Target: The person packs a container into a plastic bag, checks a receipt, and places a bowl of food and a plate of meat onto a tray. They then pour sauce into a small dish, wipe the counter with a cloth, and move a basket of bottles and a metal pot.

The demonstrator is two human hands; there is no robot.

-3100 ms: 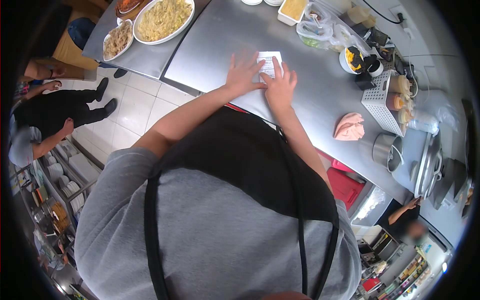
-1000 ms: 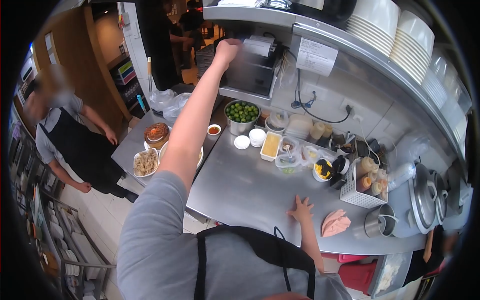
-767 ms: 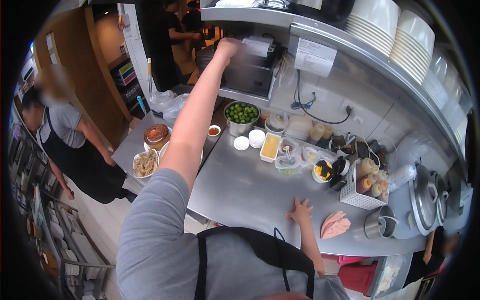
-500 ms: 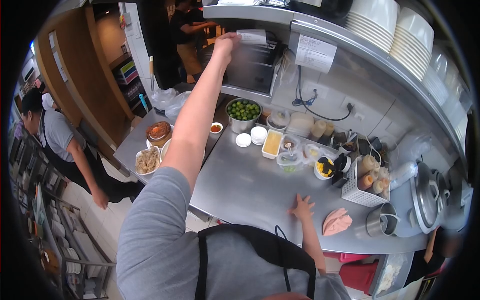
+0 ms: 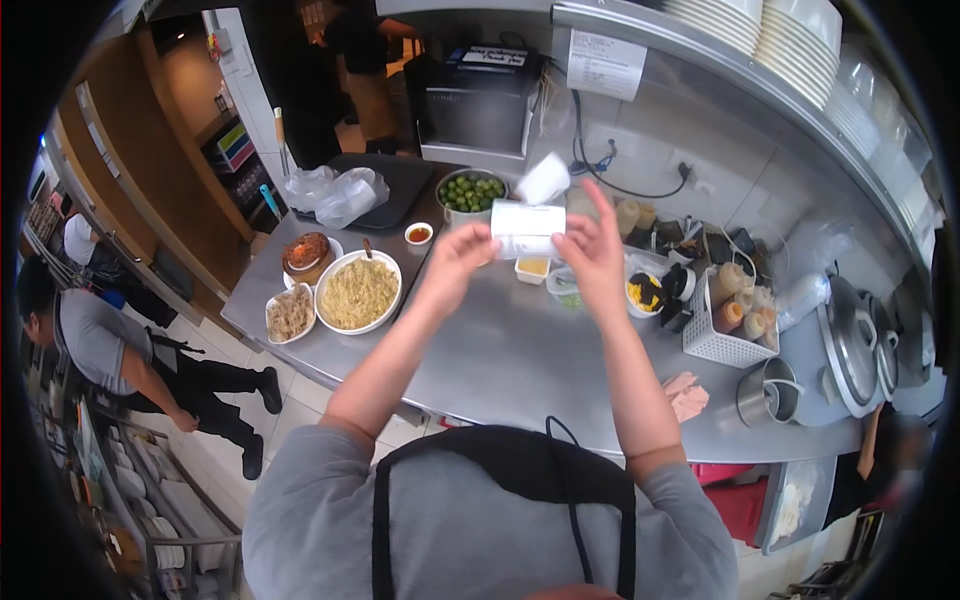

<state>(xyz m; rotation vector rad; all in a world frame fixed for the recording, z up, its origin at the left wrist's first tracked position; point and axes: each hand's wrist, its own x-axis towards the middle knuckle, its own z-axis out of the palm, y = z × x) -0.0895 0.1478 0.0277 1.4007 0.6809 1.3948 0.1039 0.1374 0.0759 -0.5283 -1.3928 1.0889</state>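
A white paper receipt [image 5: 528,219] is stretched between my two hands above the counter, its upper end [image 5: 543,179] curling away. My left hand [image 5: 457,268] pinches the left edge with fingers closed. On the right edge, my right hand [image 5: 594,248] grips it between thumb and fingers, one finger pointing up. Behind the receipt stand a metal pot of green limes [image 5: 470,190] and a container of yellow food [image 5: 533,268], partly covered. A black printer [image 5: 473,105] sits on the shelf beyond.
Left on the counter are a bowl of fried rice [image 5: 358,292], a smaller dish [image 5: 290,314] and a sauce cup [image 5: 418,234]. At right stand a bottle basket [image 5: 728,340], a pink cloth [image 5: 686,396] and a metal pot [image 5: 767,392]. A person [image 5: 110,350] walks at left.
My left hand has come back from the printer with the receipt. My right hand has lifted off the counter and taken the receipt's other edge. The person at left has moved.
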